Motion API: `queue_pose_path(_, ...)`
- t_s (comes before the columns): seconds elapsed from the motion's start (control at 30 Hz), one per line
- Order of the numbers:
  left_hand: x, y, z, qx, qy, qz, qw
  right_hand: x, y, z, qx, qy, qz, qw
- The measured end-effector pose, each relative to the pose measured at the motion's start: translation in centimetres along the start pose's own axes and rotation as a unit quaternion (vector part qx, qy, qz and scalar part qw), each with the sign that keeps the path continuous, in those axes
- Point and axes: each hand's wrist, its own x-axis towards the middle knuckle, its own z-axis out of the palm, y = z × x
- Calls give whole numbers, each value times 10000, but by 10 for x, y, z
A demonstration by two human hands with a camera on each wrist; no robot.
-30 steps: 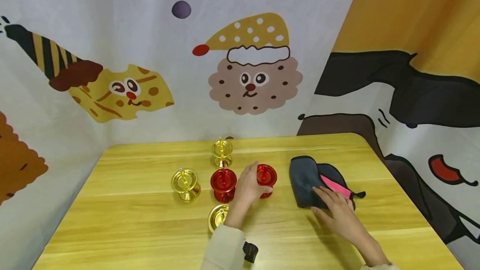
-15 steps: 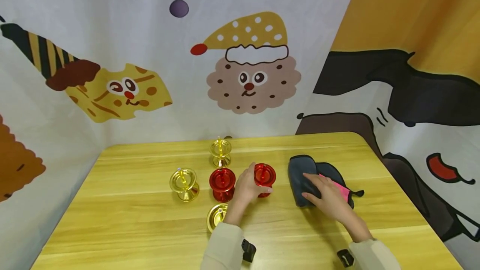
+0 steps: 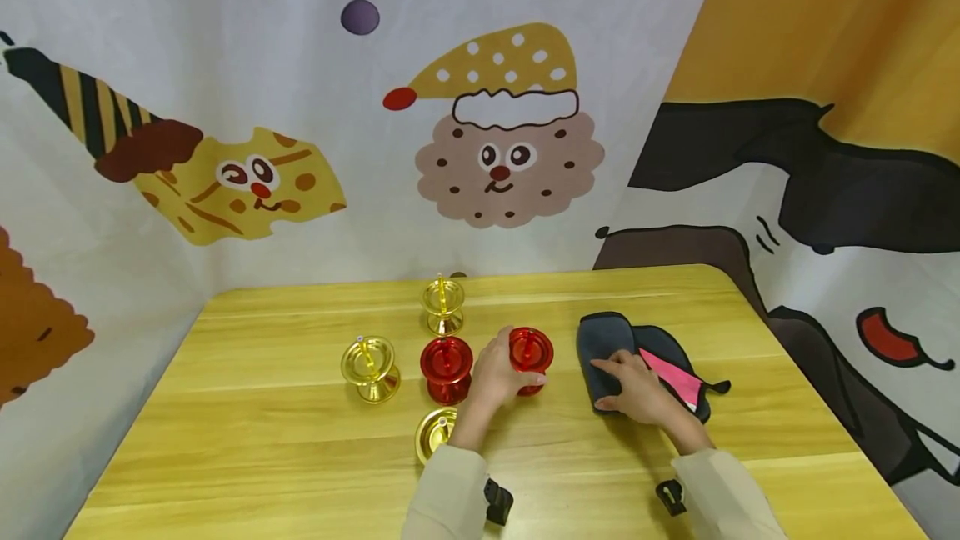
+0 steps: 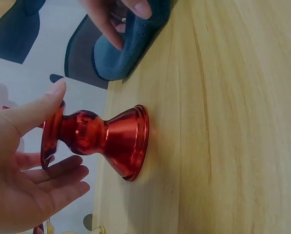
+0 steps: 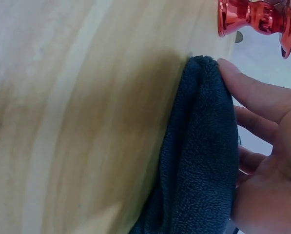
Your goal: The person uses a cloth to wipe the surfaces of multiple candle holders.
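Note:
My left hand (image 3: 493, 375) holds a red metal candle holder (image 3: 531, 348) by its dish. In the left wrist view, thumb and fingers lie on opposite sides of the rim, and the flared foot (image 4: 130, 141) stands on the wood. On the right, my right hand (image 3: 637, 390) rests on a folded dark grey-blue cloth (image 3: 603, 340) with a pink patch. Its thumb and index finger are spread apart; the right wrist view shows the thumb touching the edge of the plush fabric (image 5: 203, 141). A second red candle holder (image 3: 447, 365) stands left of my left hand.
Gold candle holders stand at the back (image 3: 444, 300), at the left (image 3: 371, 363) and partly behind my left wrist (image 3: 435, 433). The wooden table (image 3: 247, 440) ends at a printed curtain (image 3: 300, 48). A black strap loop (image 3: 720, 387) sticks out from the cloth's right side.
My right hand has slid left across the cloth, from its pink patch onto the grey-blue part, and its fingers have drawn in somewhat. The left hand stays at the red candle holder.

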Motion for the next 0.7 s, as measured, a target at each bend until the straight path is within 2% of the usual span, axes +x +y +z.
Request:
queue_pose_path(0.17, 0, 0, 2, -30, 184, -68, 9998, 0, 1, 3, -37, 74, 75, 9999)
queue_pose_path(0.33, 1, 3, 2, -151, 403, -164, 9989, 0, 3, 5, 19, 368, -104, 9993)
queue_pose_path(0.47, -1, 5, 1, -134, 425, -162, 9989, 0, 2, 5, 51, 553, -167, 9983)
queue_pose_path(0.7, -6, 10, 1, -223, 434, -201, 9986, -5, 1, -4, 613, 742, -102, 9953)
